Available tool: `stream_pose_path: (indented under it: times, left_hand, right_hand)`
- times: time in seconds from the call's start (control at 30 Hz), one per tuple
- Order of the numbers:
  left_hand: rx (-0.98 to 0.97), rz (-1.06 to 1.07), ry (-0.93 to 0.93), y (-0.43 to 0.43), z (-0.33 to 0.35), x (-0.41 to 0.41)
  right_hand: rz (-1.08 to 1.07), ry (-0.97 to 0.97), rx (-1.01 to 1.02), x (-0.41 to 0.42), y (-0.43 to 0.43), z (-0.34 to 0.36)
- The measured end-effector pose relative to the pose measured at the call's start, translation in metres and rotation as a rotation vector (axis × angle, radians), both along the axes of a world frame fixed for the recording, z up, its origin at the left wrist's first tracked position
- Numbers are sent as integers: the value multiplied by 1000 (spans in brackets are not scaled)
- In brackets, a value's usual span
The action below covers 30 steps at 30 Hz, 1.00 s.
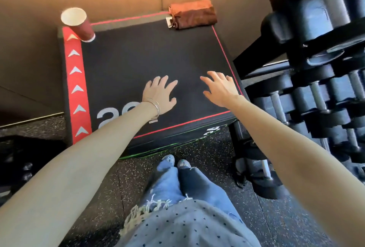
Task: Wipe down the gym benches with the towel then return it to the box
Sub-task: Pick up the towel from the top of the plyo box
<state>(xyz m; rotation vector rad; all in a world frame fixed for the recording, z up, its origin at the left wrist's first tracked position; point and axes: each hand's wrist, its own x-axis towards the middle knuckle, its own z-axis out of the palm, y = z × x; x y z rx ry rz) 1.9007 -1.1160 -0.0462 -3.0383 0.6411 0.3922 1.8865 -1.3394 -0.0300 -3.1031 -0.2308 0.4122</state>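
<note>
A folded rust-brown towel [192, 13] lies on the far right corner of a black padded box [138, 57] with a red arrow stripe down its left side. Both my hands hover over the near part of the box top, well short of the towel. My left hand [161, 94], with bracelets on the wrist, has its fingers spread and holds nothing. My right hand [220, 87] is near the box's right edge, fingers apart and empty.
A red paper cup [79, 24] stands on the box's far left corner. A tan wall [29, 39] runs behind and to the left. A dumbbell rack [316, 68] stands close on the right. My feet are on speckled rubber floor [207, 148] before the box.
</note>
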Motion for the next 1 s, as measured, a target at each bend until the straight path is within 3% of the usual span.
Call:
stream_pose_path:
  times: [0.33, 0.87, 1.0]
  left_hand:
    - [-18, -30, 32, -23, -4, 78]
    - [-14, 302, 65, -59, -11, 142]
    - [-17, 353, 54, -65, -14, 157]
  right_hand:
    - [-105, -16, 47, 90, -9, -2]
    - [166, -56, 53, 285, -14, -21]
    - [155, 90, 42, 314, -13, -29]
